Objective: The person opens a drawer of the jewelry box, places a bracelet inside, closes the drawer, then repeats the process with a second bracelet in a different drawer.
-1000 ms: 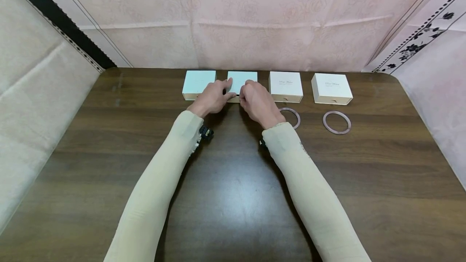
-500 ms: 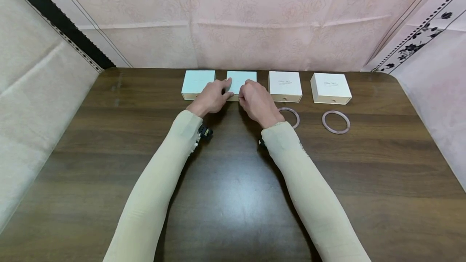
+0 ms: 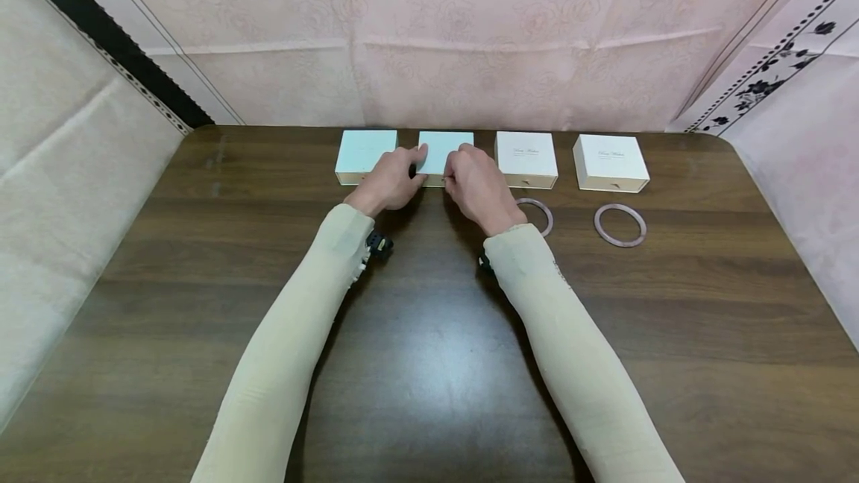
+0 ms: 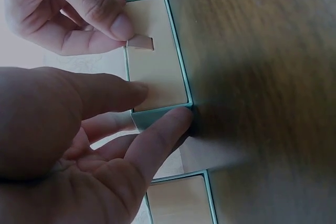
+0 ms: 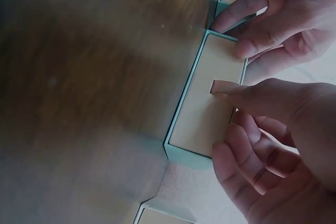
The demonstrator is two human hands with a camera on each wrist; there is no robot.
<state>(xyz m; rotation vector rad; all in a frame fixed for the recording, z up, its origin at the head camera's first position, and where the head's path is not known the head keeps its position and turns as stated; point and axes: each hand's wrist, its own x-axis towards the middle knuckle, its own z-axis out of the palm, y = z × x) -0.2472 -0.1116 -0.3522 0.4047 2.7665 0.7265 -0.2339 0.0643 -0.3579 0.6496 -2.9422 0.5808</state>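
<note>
A small pale teal drawer box (image 3: 446, 141) stands at the table's back edge, second from the left in a row. Its cream drawer front (image 4: 163, 69) is flush or nearly flush with the sleeve. My left hand (image 3: 389, 181) holds the box's left end, thumb against the drawer front and index finger at the corner. With my right hand (image 3: 476, 188) I pinch the short ribbon pull tab (image 5: 223, 86) in the middle of that front. The right thumb lies on the tab; the right index fingertip is mostly hidden behind it.
Another teal box (image 3: 367, 149) stands left of the held one, two white boxes, the nearer white box (image 3: 526, 155) and the farther white box (image 3: 611, 159), to the right. A pale lilac ring (image 3: 620, 226) lies before the farther one; a second ring (image 3: 549, 221) is partly behind my right wrist.
My left thumb has drawn back slightly left along the box front. My right hand has shifted slightly right. The dark line visible at the drawer front one second ago no longer shows.
</note>
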